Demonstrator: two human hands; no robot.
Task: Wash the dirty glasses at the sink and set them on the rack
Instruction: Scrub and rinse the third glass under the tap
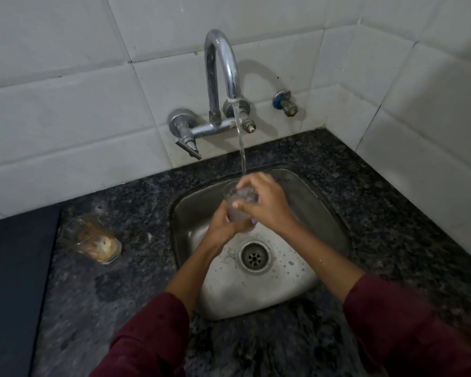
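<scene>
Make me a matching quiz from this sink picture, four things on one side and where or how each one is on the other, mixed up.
Things:
1. clear glass
2. stained glass
3. faucet
4. drain

States:
A. lying on its side on the counter
B. pouring water
C. held in both hands over the sink
D. set in the basin floor

Pairs: 1-C, 2-A, 3-B, 4-D

Speckled dark granite counter (337, 170) carries one stained glass (93, 238).
</scene>
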